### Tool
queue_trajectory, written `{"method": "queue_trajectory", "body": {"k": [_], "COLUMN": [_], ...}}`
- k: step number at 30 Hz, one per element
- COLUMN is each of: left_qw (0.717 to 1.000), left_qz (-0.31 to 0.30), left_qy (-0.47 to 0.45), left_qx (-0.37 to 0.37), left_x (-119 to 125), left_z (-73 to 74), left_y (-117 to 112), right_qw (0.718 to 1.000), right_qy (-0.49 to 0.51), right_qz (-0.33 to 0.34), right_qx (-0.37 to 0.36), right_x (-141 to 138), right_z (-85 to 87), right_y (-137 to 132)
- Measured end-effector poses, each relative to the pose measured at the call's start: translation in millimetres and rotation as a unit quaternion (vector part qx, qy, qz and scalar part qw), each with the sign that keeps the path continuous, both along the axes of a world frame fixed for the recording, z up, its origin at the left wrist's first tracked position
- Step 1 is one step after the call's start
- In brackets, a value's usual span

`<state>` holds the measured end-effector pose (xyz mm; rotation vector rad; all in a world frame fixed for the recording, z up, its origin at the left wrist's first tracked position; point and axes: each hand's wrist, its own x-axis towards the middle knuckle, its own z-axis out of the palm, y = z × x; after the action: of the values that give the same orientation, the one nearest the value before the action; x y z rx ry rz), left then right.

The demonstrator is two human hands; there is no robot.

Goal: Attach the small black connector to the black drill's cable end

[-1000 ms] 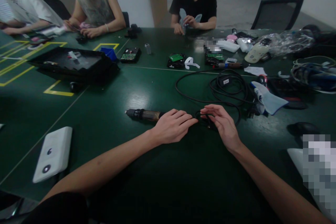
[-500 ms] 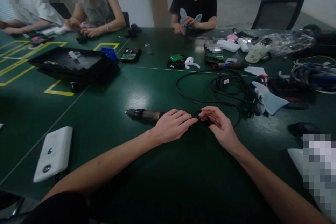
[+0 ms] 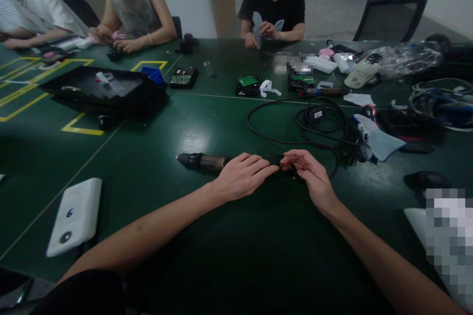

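Observation:
An electric screwdriver (image 3: 210, 161) lies on the green table, its bit end pointing left. My left hand (image 3: 246, 174) is closed over its rear part, which the fingers hide. Just to the right, my right hand (image 3: 308, 172) is curled with thumb and fingers around a thin black cable (image 3: 293, 171) near the tool's tail end. How the cable meets the tool is hard to make out in the dark. A longer black cable (image 3: 312, 128) lies in loops beyond my right hand.
A black tray (image 3: 99, 98) and a blue bin (image 3: 153, 76) stand at left. Hard drives (image 3: 249, 85) lie farther back. A white device marked 6 (image 3: 76, 216) is near left; a blue-white glove (image 3: 380, 140) and a mouse (image 3: 430, 180) are at right. Several people sit opposite.
My right hand's thumb and fingers have shifted slightly at the cable. My left hand stays on the electric screwdriver, which has not moved.

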<state>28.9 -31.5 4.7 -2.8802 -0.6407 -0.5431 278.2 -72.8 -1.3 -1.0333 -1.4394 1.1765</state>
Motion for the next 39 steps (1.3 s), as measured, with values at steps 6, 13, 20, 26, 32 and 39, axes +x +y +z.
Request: {"method": "queue_trajectory", "body": {"k": [6, 13, 20, 26, 32, 39], "left_qw": [1.0, 1.0, 1.0, 0.999, 0.998, 0.986], "left_qz": [-0.005, 0.005, 0.004, -0.016, -0.028, -0.017], "left_qy": [0.011, 0.006, 0.001, -0.018, -0.049, -0.138], "left_qx": [-0.003, 0.001, 0.018, 0.04, 0.004, -0.091], "left_x": [0, 2, 4, 2, -1, -2], "left_z": [-0.6, 0.5, 0.6, -3.9, -1.3, -0.1], "left_y": [0, -1, -2, 1, 1, 0], "right_qw": [0.998, 0.945, 0.942, 0.959, 0.963, 0.904], "right_qy": [-0.052, -0.287, -0.285, -0.189, -0.161, -0.285], "right_qz": [-0.015, 0.039, -0.002, 0.032, 0.004, -0.083], "right_qx": [0.016, 0.153, 0.176, 0.208, 0.216, 0.308], "right_x": [-2, -15, -20, -32, -35, -42], "right_z": [-0.4, 4.2, 9.4, 22.8, 27.2, 13.1], "right_y": [0, -5, -18, -38, -46, -48]}}
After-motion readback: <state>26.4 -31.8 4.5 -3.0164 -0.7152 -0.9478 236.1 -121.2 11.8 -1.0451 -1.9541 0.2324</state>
